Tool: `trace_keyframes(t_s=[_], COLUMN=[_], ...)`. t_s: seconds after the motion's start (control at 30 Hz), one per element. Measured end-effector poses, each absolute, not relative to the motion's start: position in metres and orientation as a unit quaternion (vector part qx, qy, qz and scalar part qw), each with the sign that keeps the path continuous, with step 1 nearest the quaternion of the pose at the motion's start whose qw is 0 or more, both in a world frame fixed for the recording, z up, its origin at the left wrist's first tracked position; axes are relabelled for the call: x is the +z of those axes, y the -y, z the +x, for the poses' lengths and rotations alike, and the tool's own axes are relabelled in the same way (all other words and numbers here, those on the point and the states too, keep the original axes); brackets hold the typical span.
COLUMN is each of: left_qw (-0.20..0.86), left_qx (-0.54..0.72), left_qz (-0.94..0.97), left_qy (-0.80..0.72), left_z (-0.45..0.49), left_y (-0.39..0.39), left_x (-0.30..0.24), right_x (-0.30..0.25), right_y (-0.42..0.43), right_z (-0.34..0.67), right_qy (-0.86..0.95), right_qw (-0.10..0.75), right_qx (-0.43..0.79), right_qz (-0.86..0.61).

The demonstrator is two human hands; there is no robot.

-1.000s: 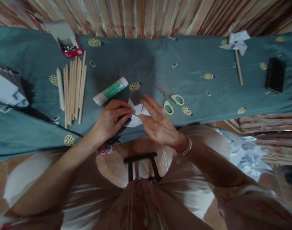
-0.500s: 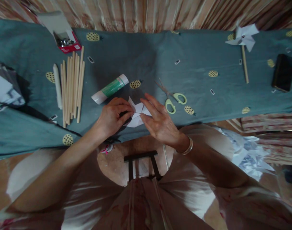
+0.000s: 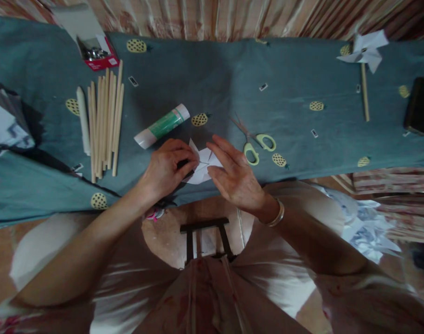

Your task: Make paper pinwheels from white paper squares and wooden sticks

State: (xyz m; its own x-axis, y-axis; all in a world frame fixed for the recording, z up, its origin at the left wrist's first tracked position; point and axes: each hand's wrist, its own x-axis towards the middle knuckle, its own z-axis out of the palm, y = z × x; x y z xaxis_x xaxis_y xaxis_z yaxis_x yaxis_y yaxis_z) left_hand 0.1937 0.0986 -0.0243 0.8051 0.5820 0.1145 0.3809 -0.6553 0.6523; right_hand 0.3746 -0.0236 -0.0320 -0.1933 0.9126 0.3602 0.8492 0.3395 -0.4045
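Note:
A small white paper pinwheel piece with cut, raised flaps lies on the table before me. My left hand is closed in a pinch at its left side, thumb and forefinger together on a flap. My right hand rests at the paper's right edge, its fingers stretched out and apart from the thumb. Beyond my left hand lies a green and white glue stick. Scissors with pale green handles, blades spread, lie just past my right hand.
Wooden sticks and a white stick lie at left, below an open red box of small metal pieces. Stacked paper sits far left. At right are a finished pinwheel and a dark phone-like object.
The view has shifted slightly, so the table things sit a little differently. My right fingers have spread a bit from the paper's middle; my left hand keeps its pinch.

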Motion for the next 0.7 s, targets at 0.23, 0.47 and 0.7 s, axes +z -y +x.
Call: trace_keyframes(t_s=[0.23, 0.47, 0.7], left_qw=[0.322, 0.313, 0.304], left_qx=[0.167, 0.169, 0.175], left_qz=[0.891, 0.893, 0.895], left_qy=[-0.274, -0.275, -0.277], left_z=[0.1966, 0.1972, 0.199], left_y=[-0.0967, -0.0967, -0.095], left_x=[-0.0244, -0.0274, -0.0254], right_x=[-0.0335, -0.0309, -0.0303], right_y=[0.0243, 0.0233, 0.0227], right_z=[0.3738, 0.3724, 0.3723], right_qy=[0.773, 0.769, 0.772], right_qw=[0.283, 0.27, 0.258], right_qx=[0.058, 0.063, 0.061], right_qz=[-0.564, -0.576, -0.577])
